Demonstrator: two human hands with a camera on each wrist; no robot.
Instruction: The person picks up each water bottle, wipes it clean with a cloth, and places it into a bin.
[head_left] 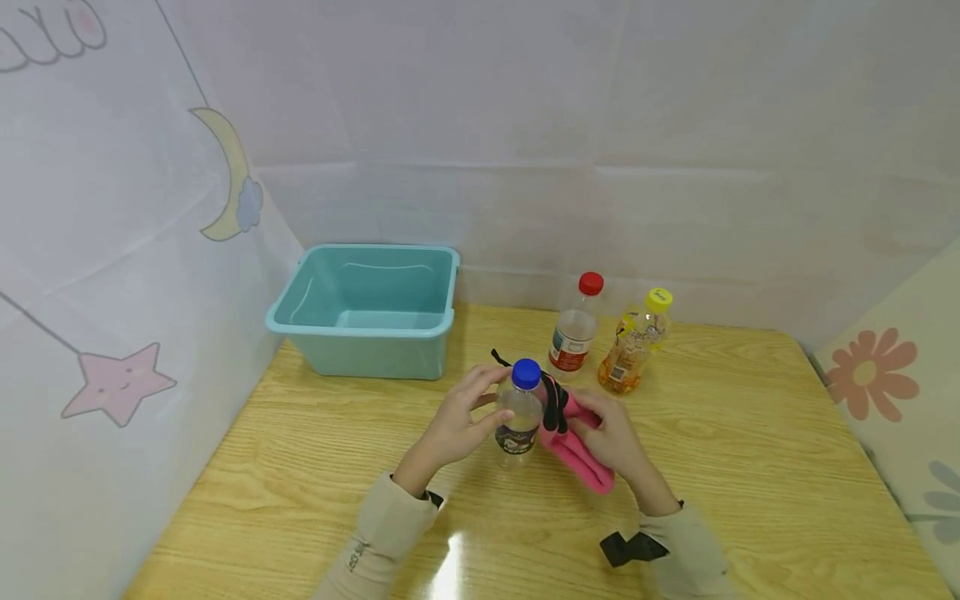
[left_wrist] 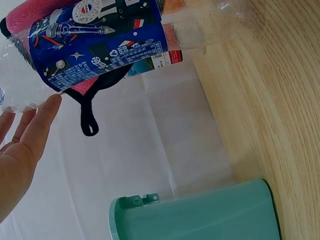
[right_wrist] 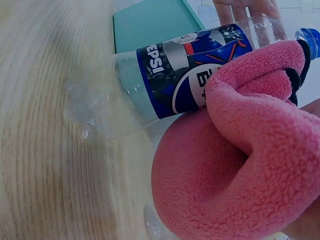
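My left hand [head_left: 466, 419] holds a clear plastic Pepsi bottle [head_left: 518, 414], its thumb on the near side and fingers behind, around the upper part. The bottle has a blue cap and a dark blue label [left_wrist: 100, 37], and it stands upright on the table. In my right hand [head_left: 611, 433] is a folded pink fluffy towel [head_left: 577, 454] with black edging and a hanging loop [left_wrist: 89, 120]. The towel [right_wrist: 245, 155] lies right against the bottle's right side. In the right wrist view the left fingers [right_wrist: 247, 10] show behind the bottle's shoulder.
A light teal basin [head_left: 360, 333] stands at the back left of the wooden table [head_left: 300, 467]. Behind my hands are a red-capped bottle [head_left: 575, 329] and a yellow-capped bottle [head_left: 633, 346] with an orange pattern. White printed cloth [head_left: 525, 167] hangs around the table.
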